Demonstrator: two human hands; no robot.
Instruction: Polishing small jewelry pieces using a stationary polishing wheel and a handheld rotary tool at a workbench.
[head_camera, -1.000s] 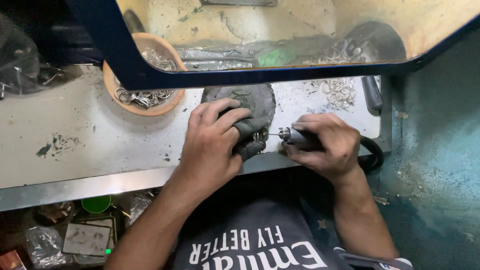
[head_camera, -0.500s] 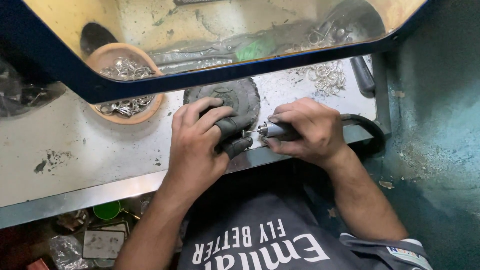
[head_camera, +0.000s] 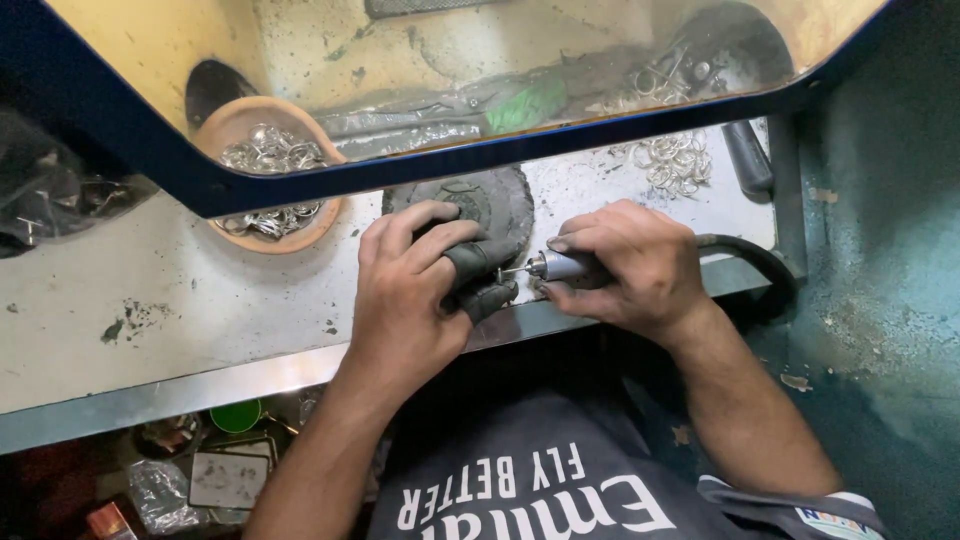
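Workbench (head_camera: 150, 310): rotary tool (head_camera: 560, 267) in right hand (head_camera: 625, 265)

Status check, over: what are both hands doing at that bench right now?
Left hand pinching a small piece in dark fingertip guards. Right hand gripping rotary handpiece, bit at the piece. Round dark pad beneath; bowl of rings off to the side.

I am sitting at a stained grey workbench (head_camera: 150, 310); a blue-framed clear shield (head_camera: 480, 160) is hanging over it, and a worn teal floor (head_camera: 880, 250) is lying right of it.
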